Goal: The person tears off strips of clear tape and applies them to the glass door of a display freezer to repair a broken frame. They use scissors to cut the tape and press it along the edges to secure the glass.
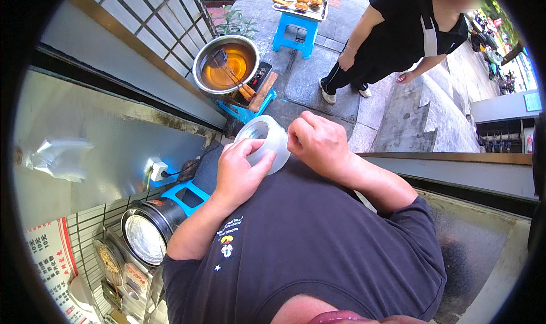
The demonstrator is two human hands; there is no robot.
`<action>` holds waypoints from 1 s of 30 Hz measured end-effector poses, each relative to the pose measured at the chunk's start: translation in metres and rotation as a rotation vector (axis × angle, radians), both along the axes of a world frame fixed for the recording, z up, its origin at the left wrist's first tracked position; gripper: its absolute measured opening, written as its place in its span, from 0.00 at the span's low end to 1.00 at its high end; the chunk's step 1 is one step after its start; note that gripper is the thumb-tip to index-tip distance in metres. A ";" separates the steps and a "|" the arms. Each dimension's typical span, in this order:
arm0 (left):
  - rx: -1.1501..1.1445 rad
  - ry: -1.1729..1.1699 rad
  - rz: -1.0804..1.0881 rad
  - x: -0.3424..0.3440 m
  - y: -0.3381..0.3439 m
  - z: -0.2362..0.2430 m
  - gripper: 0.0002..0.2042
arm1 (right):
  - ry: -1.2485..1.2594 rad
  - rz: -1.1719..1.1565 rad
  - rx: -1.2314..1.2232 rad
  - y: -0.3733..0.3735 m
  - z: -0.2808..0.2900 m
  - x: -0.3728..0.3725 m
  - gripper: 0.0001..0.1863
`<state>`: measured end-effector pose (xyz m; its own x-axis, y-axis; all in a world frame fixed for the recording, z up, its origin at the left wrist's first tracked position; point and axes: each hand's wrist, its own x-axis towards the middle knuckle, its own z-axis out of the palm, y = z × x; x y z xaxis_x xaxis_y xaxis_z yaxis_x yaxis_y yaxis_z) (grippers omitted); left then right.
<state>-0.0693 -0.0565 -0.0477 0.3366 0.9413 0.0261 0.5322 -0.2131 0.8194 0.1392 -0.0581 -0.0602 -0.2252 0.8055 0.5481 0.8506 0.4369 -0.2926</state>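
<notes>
1. My left hand [234, 173] held a wide roll of clear tape [278, 146] in front of my dark shirt [324, 233], its fingers closed narrowly on the roll's near left part.
2. The left thumb [264, 163] lay against the roll's near side, just below the open hole.
3. My right hand [321, 145] was just beside the roll's right side, fingers curled inward and drawn close together; I could not tell whether they pinched any of the tape.
4. The roll sat between my two hands, tilted, its hole showing toward the upper left.
5. Beyond it, a little to the left, stood a metal pot [197, 73] of amber liquid, with a strainer [246, 91] resting in it, handle over the rim.
6. Farther off, a blue stool [296, 27] carried a tray [323, 11] of pastries [302, 6].
7. To its right, well apart from my fingers, stood a person [401, 37] in black.
</notes>
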 end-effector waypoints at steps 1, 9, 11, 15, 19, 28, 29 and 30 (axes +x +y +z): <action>-0.004 -0.001 0.000 -0.001 0.000 -0.001 0.15 | 0.013 0.000 -0.002 0.001 0.000 0.001 0.09; -0.128 -0.102 -0.004 -0.009 0.003 -0.007 0.14 | 0.555 0.006 -0.580 -0.001 0.007 0.009 0.10; -0.158 -0.111 0.004 -0.009 0.002 -0.008 0.14 | 0.738 0.004 -0.800 -0.001 0.007 0.009 0.18; -0.179 -0.156 0.036 -0.009 0.003 -0.009 0.14 | 0.626 0.002 -0.711 -0.005 0.003 0.000 0.16; -0.186 -0.132 0.039 -0.009 0.003 -0.009 0.14 | 0.478 0.044 -0.456 -0.008 -0.004 -0.008 0.09; -0.305 -0.346 0.017 -0.016 0.003 -0.013 0.13 | 0.392 0.050 -0.287 0.009 -0.006 -0.006 0.06; -0.354 -0.436 0.011 -0.017 0.002 -0.014 0.13 | 0.406 0.037 -0.288 0.012 -0.005 -0.003 0.06; -0.372 -0.479 0.005 -0.017 0.002 -0.015 0.13 | 0.420 0.022 -0.288 0.016 -0.003 -0.001 0.06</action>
<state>-0.0863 -0.0542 -0.0628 0.3641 0.9179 -0.1577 0.0864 0.1352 0.9870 0.1377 -0.0417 -0.0637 -0.0520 0.9350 0.3509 0.6253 0.3045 -0.7185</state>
